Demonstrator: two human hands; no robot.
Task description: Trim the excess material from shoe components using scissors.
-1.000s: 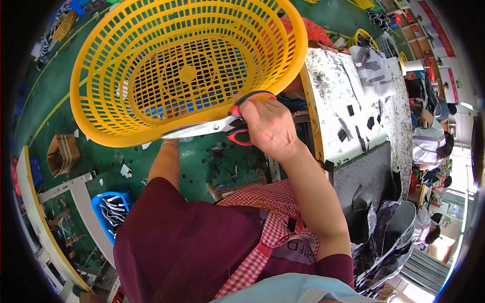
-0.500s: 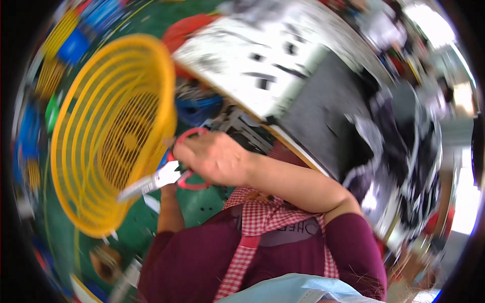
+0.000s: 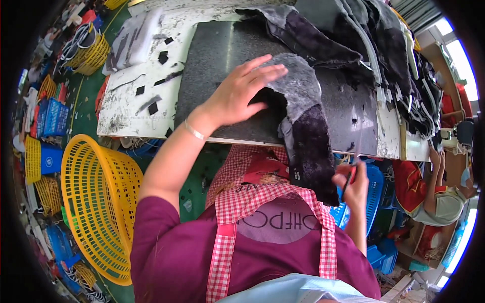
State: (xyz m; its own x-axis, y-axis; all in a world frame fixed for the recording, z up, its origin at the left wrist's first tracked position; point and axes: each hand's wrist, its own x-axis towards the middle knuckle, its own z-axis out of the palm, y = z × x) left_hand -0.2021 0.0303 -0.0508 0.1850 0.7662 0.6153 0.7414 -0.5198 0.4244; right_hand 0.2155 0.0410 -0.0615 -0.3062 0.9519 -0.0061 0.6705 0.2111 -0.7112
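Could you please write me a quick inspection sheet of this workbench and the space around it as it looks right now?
Surface: dark cutting slab on a worn white table.
Job's things: grey and black furry piece draped over the slab's near edge.
Clutter: small black offcuts on the white top; heap of dark material at the far right.
Grips: left hand open, flat on the furry piece; right hand below the table edge, closed on red-handled scissors.
Cables: nothing seen for sure.
Surroundings: yellow basket on the green floor at left, blue crates, another person seated at right.
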